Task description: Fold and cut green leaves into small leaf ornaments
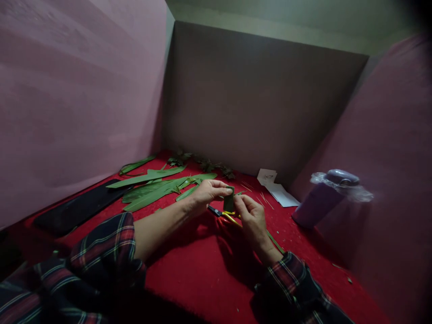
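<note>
My left hand (206, 194) and my right hand (251, 218) meet above a red cloth-covered table (189, 274), both pinching a small folded green leaf piece (229, 201) that stands upright between the fingertips. Fingers of both hands are closed on it. Just under the hands lie scissors (225, 215) with yellow handles and a dark blade. Both arms wear plaid sleeves.
Several long green leaves (158, 185) lie at the left back, with darker leaf scraps (202, 163) behind them. A black flat object (79, 208) lies at the left. White papers (275, 186), thin sticks (263, 199) and a purple lidded cup (322, 198) are at the right. Pink and grey walls enclose the table.
</note>
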The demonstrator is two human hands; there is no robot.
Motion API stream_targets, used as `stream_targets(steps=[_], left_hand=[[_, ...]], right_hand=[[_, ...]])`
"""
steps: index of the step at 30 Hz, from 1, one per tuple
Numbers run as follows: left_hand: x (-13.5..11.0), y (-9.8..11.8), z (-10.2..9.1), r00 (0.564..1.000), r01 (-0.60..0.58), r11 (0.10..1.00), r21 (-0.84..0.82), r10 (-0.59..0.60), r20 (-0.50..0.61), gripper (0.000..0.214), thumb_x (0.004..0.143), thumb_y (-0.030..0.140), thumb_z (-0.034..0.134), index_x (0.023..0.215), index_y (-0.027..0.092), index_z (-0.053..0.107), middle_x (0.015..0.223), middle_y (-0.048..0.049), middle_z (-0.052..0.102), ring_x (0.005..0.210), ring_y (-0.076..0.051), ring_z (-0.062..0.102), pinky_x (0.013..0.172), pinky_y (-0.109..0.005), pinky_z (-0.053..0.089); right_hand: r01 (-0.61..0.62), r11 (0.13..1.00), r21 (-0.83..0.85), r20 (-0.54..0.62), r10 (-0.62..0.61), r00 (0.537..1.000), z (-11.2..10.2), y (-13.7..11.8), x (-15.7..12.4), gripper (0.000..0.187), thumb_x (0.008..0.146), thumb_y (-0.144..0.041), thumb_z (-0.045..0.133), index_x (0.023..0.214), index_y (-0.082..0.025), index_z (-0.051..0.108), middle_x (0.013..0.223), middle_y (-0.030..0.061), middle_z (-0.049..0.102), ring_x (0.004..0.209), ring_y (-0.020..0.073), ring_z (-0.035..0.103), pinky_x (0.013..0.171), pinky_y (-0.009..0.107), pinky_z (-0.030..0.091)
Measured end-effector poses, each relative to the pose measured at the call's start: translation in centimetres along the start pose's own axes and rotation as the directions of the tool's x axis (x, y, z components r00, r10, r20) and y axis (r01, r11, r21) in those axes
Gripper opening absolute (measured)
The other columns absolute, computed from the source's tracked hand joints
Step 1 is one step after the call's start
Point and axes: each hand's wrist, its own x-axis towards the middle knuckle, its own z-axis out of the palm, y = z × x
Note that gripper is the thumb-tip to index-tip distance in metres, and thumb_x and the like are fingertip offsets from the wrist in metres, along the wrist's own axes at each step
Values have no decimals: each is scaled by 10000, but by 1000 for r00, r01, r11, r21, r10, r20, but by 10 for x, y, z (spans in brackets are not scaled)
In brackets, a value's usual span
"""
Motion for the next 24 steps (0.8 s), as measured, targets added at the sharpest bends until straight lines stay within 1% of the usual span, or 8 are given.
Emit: stream_targets(steps=[2, 6, 9, 12, 15, 19, 22, 24], left_hand=[[4, 1, -4, 999, -22, 1000, -7, 22, -45, 273, 515, 286, 770, 652, 101, 624, 599, -18, 610, 551, -106, 553, 645, -280, 436], [11, 4, -14, 989, -43, 999, -1, 43, -141, 298, 505, 288, 772, 676, 89, 632, 601, -29, 610, 533, -114, 551, 585, -276, 445], [13, 7, -19, 977, -57, 998, 7, 58, -204, 290, 504, 278, 772, 669, 86, 631, 594, -27, 604, 519, -102, 541, 553, -254, 435], [14, 8, -22, 969, -69, 997, 27, 74, -237, 279, 512, 277, 768, 665, 85, 634, 589, -28, 602, 495, -87, 521, 502, -226, 402], [14, 11, -24, 960, -74, 997, 30, 79, -270, 274, 508, 274, 773, 643, 87, 624, 535, -6, 568, 440, -55, 464, 434, -191, 330], [13, 16, -26, 953, -60, 998, 9, 59, -296, 274, 525, 272, 773, 622, 95, 588, 428, 48, 459, 337, -18, 350, 353, -172, 190], [14, 18, -28, 948, -54, 998, -17, 46, -314, 249, 555, 232, 760, 633, 111, 557, 429, 56, 453, 304, -26, 367, 316, -169, 139], [14, 18, -27, 954, -39, 999, -37, 27, -298, 217, 588, 195, 742, 640, 110, 549, 432, 47, 470, 301, -36, 401, 300, -166, 147]], right_hand=[[30, 987, -158, 19, -27, 999, -5, 3, 4, 235, 847, -284, 406, 754, -173, 592, 676, 22, 578, 620, 145, 516, 565, 253, 397], [173, 865, -471, 269, -46, 962, -14, 9, 6, 68, 720, -153, 508, 730, -180, 569, 726, 21, 577, 650, 145, 504, 574, 249, 367], [205, 816, -540, 383, 22, 923, -15, 12, 1, 49, 693, -162, 542, 733, -187, 529, 691, 2, 555, 593, 126, 476, 507, 218, 312], [195, 814, -548, 407, 56, 912, -15, 15, -2, 151, 657, -129, 555, 794, -188, 527, 690, -1, 568, 569, 116, 479, 482, 204, 283], [143, 837, -527, 355, 65, 933, -15, 16, -1, 259, 613, -98, 546, 855, -190, 533, 671, -5, 589, 546, 117, 495, 465, 201, 285], [-73, 903, -422, 142, 146, 979, -16, 14, 6, 281, 580, -116, 549, 853, -179, 570, 614, -7, 607, 511, 129, 527, 439, 207, 329], [-237, 951, -197, 7, 243, 970, -14, 10, 13, 352, 579, -157, 578, 932, -171, 587, 635, 3, 620, 515, 140, 549, 442, 223, 374], [-295, 955, -13, 2, 295, 955, -12, 7, 15, 428, 583, -228, 630, 1002, -170, 572, 619, -11, 602, 477, 127, 521, 425, 226, 370]])
